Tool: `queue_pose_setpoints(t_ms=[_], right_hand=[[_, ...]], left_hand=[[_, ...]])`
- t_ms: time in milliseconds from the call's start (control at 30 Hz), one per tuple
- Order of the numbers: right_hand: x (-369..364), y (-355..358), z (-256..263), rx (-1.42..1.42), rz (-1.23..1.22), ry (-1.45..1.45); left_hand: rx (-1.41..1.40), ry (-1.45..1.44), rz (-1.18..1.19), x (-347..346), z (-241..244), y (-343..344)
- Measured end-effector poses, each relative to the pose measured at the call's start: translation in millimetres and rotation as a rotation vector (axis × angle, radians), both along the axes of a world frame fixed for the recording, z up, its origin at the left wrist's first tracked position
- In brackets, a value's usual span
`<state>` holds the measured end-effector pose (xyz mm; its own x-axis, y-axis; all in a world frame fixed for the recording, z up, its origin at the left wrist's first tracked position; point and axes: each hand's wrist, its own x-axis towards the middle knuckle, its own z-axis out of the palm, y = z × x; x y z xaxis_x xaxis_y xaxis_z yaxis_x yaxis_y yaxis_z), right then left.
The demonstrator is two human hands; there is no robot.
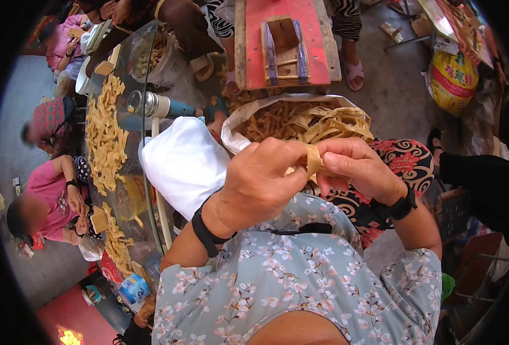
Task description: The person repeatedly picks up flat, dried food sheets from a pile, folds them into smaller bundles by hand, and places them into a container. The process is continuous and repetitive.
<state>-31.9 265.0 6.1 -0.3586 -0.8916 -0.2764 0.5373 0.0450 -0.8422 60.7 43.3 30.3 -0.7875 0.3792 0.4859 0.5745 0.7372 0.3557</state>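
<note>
Between my hands is a flat, pale yellow strip (313, 160) that looks like tofu skin, with a loop of it standing up. My left hand (265, 177) pinches it from the left, its fingers curled in. From the right, my right hand (358, 166) grips the same strip between thumb and fingers. Part of the strip is hidden behind the fingers. Just beyond my hands sits an open white sack (241, 123). Long strips (323, 123) lie loose in its right part, and short twisted or knotted pieces (271, 120) fill the left.
A glass-topped table (136, 125) on my left bears heaps of knotted strips (105, 133) and a glass jar (136, 103). A white cloth-like bundle (185, 159) rests by my left arm. Ahead, a red bench (250, 51) holds a wooden frame (287, 51). Several people sit around.
</note>
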Motion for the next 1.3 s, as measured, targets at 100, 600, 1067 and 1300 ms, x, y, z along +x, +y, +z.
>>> queue_pose_setpoints(t_ms=[100, 600, 1067, 1300], right_hand=[[8, -4, -6, 0.022, -0.052, -0.123], [-3, -24, -11, 0.01, -0.345, 0.062], [-9, -7, -6, 0.054, -0.2, 0.235], [-17, 5, -19, 0.213, -0.107, 0.66]], left_hand=[[-0.009, -0.025, -0.012, 4, -3, 6], [0.017, 0.082, 0.289, 18, -22, 2], [1.276, -1.05, 0.363, 6, -24, -17], [1.568, -0.835, 0.267, 4, -47, -35]])
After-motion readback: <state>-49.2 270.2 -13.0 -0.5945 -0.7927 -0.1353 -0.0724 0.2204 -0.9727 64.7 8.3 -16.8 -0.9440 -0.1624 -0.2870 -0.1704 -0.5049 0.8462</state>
